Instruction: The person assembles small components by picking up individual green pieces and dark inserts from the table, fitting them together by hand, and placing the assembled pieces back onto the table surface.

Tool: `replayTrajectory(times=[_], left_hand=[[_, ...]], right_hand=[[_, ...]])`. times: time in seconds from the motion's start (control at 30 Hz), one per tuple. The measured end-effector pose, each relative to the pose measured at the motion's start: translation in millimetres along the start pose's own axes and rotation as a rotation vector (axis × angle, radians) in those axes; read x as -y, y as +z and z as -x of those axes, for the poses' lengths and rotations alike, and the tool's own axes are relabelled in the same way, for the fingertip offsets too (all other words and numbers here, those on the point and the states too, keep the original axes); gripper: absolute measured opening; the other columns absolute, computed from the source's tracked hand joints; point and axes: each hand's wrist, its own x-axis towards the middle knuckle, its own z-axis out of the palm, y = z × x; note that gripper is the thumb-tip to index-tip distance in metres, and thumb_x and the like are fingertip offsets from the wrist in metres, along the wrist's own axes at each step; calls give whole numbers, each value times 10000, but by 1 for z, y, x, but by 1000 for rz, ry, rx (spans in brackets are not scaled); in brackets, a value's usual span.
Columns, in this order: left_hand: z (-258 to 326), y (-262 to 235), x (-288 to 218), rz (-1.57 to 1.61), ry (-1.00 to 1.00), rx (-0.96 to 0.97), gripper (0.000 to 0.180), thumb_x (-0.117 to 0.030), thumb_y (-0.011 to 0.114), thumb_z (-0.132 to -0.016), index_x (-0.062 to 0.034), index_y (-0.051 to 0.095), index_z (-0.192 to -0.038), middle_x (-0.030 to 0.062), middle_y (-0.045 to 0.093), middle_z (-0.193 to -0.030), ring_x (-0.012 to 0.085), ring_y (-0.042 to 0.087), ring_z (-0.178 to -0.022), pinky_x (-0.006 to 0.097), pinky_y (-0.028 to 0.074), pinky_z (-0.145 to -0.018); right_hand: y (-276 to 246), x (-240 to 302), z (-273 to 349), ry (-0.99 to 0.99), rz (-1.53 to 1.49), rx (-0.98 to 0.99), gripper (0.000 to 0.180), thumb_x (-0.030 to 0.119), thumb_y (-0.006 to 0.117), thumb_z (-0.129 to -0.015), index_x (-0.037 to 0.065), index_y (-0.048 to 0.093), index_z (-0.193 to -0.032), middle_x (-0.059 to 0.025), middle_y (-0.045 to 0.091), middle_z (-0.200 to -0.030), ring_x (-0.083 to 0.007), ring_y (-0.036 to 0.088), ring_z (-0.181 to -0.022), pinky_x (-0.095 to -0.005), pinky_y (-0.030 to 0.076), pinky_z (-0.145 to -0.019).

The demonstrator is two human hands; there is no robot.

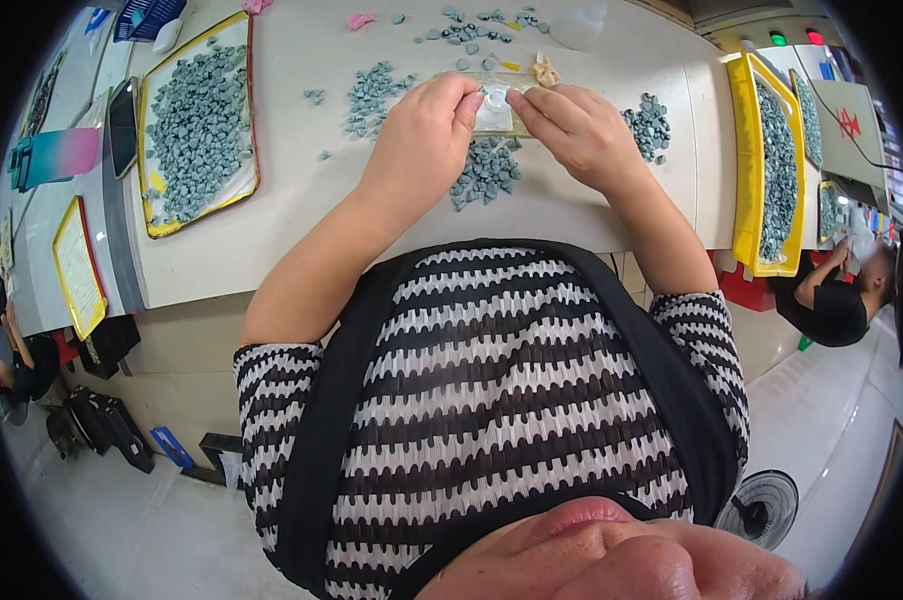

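Note:
My left hand [426, 125] and my right hand [581, 130] meet over a small flat greenish board [519, 123] on the white table. Both are closed, thumbs and fingertips pinched at either side of a small clear round piece [496, 98]. What exactly the fingertips grip is too small to make out. Under the round piece lies a white square patch [488, 122]. Small grey-green stone-like pieces are piled around my hands: a heap [487, 175] just below the board, one [376, 95] beside my left hand and one [649, 125] beside my right.
A yellow-rimmed tray [252, 150] full of grey-green pieces lies at left, a yellow bin [746, 190] of them at right. More loose pieces [471, 35] lie at the far side. A crumpled tan scrap [545, 72] sits behind the board. A co-worker [839, 300] sits at far right.

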Motion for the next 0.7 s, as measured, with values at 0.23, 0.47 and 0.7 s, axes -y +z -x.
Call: replayTrajectory(times=[0.23,0.47,0.7], left_hand=[[0,2,3,-22,50,-25,126,-137,549,-934,-14,575,-950,130,596,-759,292,577,-683,366,445,-627],[0,3,1,2,182,-46,77,-87,589,-898,-25,599,-941,116,609,-804,291,573,-708,355,452,-635],[0,4,-2,62,135,-63,76,-80,597,-874,-29,591,-930,129,634,-838,334,576,-803,405,455,-707]], right_hand=[[5,0,3,149,-230,-76,303,7,682,-725,-15,665,-1026,-59,632,-885,-173,608,-698,-284,511,-600],[0,24,-5,983,-1105,-237,179,81,655,-879,-45,673,-1004,-74,676,-822,-99,586,-649,-245,499,-610],[-4,23,-7,1069,-1402,-167,182,114,634,-908,-51,669,-975,-65,668,-819,-92,583,-671,-230,497,-624]])
